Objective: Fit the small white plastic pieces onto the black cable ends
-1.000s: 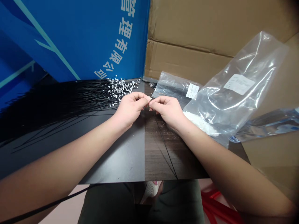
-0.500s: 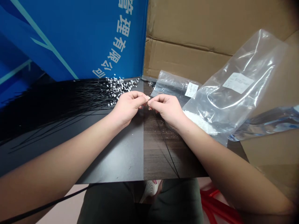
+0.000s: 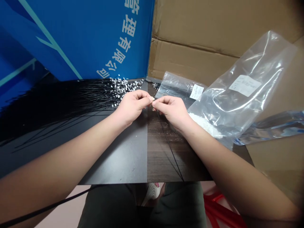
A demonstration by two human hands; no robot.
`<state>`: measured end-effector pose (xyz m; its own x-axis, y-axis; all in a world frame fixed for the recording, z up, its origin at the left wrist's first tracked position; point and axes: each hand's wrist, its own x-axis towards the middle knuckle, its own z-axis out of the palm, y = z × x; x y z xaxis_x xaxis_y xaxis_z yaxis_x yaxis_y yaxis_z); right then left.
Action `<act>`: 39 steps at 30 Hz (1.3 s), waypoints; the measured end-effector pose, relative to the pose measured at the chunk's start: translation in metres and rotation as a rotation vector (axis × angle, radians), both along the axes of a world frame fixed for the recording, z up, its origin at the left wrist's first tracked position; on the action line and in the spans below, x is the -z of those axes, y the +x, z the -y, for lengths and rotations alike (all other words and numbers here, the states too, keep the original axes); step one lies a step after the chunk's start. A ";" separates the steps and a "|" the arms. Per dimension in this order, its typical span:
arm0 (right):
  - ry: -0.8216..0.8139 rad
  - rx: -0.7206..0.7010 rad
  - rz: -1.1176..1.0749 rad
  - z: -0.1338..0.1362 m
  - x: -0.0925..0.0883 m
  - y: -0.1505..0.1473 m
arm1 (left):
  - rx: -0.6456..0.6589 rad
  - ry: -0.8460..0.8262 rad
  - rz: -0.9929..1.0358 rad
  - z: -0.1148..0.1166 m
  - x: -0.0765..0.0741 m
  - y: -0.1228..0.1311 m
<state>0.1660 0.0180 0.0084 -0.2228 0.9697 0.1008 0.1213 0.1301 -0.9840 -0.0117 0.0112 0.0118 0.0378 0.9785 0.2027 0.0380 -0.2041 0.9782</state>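
My left hand (image 3: 134,106) and my right hand (image 3: 172,109) meet fingertip to fingertip above the table, each closed in a pinch. A thin black wire (image 3: 171,147) runs from beneath my right fingers down to the table's front edge; its upper end is hidden in my right hand's grip. Something tiny seems to sit between my left thumb and index finger, but the fingertips cover it. To the left lies a big bundle of black wires (image 3: 59,98), many with small white connectors (image 3: 121,87) on their ends.
A clear plastic bag (image 3: 251,63) holding small white pieces (image 3: 206,125) leans on the right, against a cardboard wall (image 3: 201,25). Behind my hands lies a flatter labelled bag (image 3: 178,84). A blue printed panel (image 3: 83,34) stands at the back left.
My hands stay pinched together at nearly the same spot. The view has shifted slightly, and the black wire under my right hand lies a little differently.
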 end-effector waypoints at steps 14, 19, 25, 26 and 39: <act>-0.022 -0.045 -0.015 -0.001 0.001 0.000 | -0.011 -0.045 0.035 -0.002 -0.002 -0.001; 0.006 -0.041 0.008 -0.001 0.002 0.000 | 0.003 -0.030 0.025 -0.002 0.000 -0.002; 0.013 -0.040 0.025 0.000 0.001 0.000 | 0.002 -0.028 0.005 -0.003 0.000 -0.002; 0.016 -0.041 0.025 0.000 0.001 0.000 | 0.003 -0.023 0.003 -0.003 0.000 -0.002; 0.030 -0.040 0.057 0.001 0.000 0.000 | -0.001 -0.020 -0.018 -0.002 -0.002 -0.001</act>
<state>0.1664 0.0167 0.0088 -0.2676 0.9565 0.1159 0.1713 0.1655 -0.9712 -0.0131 0.0133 0.0141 0.0404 0.9825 0.1820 0.0561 -0.1841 0.9813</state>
